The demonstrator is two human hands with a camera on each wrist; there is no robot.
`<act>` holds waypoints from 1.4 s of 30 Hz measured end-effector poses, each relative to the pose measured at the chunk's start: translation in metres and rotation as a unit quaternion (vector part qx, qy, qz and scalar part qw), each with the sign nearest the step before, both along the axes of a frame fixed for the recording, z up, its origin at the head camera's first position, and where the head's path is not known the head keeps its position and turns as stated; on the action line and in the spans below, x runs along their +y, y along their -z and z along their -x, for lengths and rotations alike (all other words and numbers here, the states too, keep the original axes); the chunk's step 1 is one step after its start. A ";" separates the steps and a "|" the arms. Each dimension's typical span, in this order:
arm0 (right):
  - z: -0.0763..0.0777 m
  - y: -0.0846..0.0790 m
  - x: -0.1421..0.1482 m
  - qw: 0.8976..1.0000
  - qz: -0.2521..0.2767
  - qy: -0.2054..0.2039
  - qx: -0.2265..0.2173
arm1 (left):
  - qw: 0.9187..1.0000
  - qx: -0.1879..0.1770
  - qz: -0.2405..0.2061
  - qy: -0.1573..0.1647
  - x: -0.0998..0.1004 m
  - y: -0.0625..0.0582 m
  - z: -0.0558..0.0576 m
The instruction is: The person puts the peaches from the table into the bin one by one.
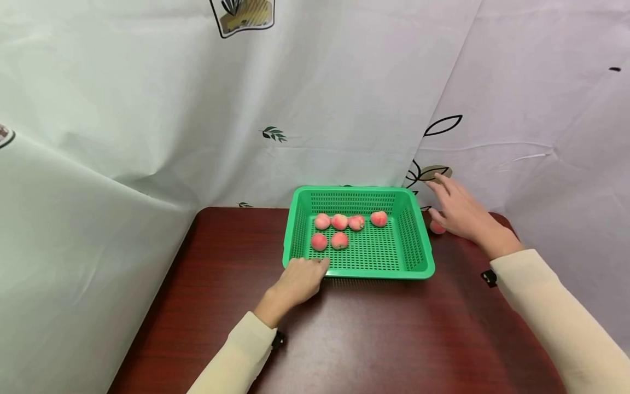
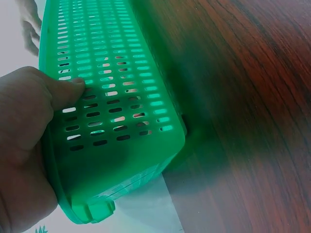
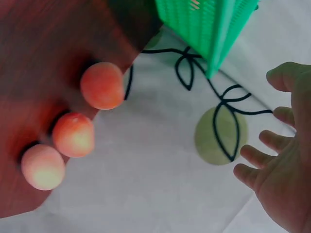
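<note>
A green plastic basket (image 1: pixel 379 273) with slotted walls stands on the table and holds several pinkish-red peaches (image 1: pixel 339 221). My left hand (image 1: pixel 302 276) grips its near rim toward the left corner. In the left wrist view the thumb (image 2: pixel 68 93) presses the slotted outer wall, while the fingers are hidden behind the rim. To the right of the basket my right hand (image 1: pixel 462 210) is held with fingers spread and nothing in it. Past its wrist, one peach (image 1: pixel 437 227) is partly covered by the hand. The right wrist view shows three peaches (image 3: pixel 74 135) in a row on the table.
The dark red wooden table (image 1: pixel 221 306) ends at the back against a white patterned cloth (image 1: pixel 344 98), which also hangs along the left and right sides. The loose peaches lie near the table's edge in the right wrist view.
</note>
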State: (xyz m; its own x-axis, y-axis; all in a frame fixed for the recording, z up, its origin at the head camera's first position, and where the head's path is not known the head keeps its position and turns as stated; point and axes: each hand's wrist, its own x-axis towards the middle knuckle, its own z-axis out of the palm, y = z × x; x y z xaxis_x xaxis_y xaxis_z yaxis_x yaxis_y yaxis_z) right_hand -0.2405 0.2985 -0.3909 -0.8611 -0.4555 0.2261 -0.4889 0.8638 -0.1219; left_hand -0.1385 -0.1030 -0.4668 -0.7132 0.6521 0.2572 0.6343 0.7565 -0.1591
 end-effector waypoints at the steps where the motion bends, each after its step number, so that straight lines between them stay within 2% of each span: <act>1: 0.000 0.002 0.002 1.000 0.001 0.005 -0.004 | 1.000 0.001 0.000 0.001 0.000 0.000 0.000; 8: 0.006 0.028 0.020 1.000 0.010 0.011 0.003 | 1.000 -0.002 -0.003 0.004 0.000 0.000 0.000; 14: 0.009 0.049 0.028 0.999 -0.001 0.024 -0.040 | 1.000 -0.014 -0.001 0.006 -0.001 0.003 0.001; 18: 0.012 0.058 0.029 0.997 -0.016 0.029 -0.066 | 1.000 -0.015 0.001 0.006 -0.002 0.005 0.003; 28: 0.024 0.078 0.024 0.993 -0.088 0.018 -0.074 | 1.000 -0.007 0.007 0.007 -0.002 0.004 0.003; 33: 0.028 0.085 0.019 0.988 -0.113 0.021 -0.107 | 1.000 -0.011 0.008 0.003 -0.003 0.003 0.003; 42: 0.029 0.092 0.015 0.988 -0.105 0.012 -0.116 | 1.000 -0.011 0.014 0.003 -0.001 0.002 0.003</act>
State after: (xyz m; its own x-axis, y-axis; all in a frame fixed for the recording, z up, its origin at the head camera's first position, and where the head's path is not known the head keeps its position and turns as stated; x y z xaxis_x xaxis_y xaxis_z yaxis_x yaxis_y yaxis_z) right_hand -0.2700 0.3131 -0.4828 -0.8899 -0.4499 -0.0756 -0.4476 0.8931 -0.0450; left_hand -0.1417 -0.1043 -0.4689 -0.7139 0.6637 0.2232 0.6429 0.7476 -0.1665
